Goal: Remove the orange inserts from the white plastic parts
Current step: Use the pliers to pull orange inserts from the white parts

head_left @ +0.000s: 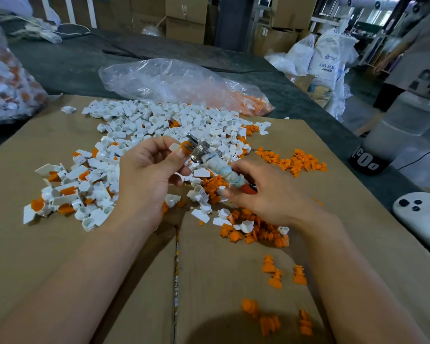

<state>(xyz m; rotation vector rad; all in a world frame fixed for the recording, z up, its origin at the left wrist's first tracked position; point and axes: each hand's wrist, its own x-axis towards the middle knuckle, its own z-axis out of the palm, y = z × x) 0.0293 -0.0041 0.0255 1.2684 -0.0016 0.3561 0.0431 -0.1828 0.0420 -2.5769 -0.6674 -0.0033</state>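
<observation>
Cardboard covers the near part of the grey counter, and in the head view the work sits over the middle of it. The left hand is clenched round a single white part, pinching it between thumb and fingertips with its orange insert turned to the right. The right hand grasps a tool by its rag-wrapped handle, and the metal head meets the insert; whether it has a proper bite there is too small to tell. Behind the hands lies the pile of white parts, many with orange in them, while loose orange inserts are scattered to the right and nearer. A clear bag lies beyond the pile. The likely trouble from here is a slip: the pinch on the part is narrow and close to the metal head, so a hard pull or twist could skid the tool onto the thumb. A weak hold could also let the part spin free, or let the freed insert spring into the unsorted pile.
</observation>
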